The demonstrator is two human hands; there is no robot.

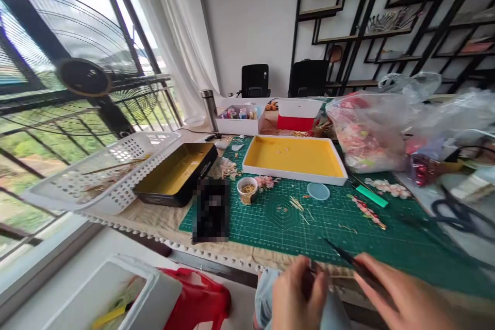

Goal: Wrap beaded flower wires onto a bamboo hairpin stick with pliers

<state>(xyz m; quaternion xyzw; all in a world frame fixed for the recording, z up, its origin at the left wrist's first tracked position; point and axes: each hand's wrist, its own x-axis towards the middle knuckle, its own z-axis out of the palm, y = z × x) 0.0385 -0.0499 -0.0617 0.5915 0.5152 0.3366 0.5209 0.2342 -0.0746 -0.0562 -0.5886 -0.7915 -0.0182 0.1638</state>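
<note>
At the table's near edge, my left hand is closed, thumb and fingertips pinched around something small and dark that I cannot make out. My right hand grips black tweezers, their fine tip pointing left over the green cutting mat. Beyond the hands, a small tub of gold bits stands on the mat. Thin gold pins lie loose near a round clear lid. To the right are a pink beaded flower piece and a bright green strip.
A white tray lined in yellow sits behind the tub. At left are a black tray, a perforated white basket and a fan. Plastic bags of flowers crowd the right. A red stool stands below.
</note>
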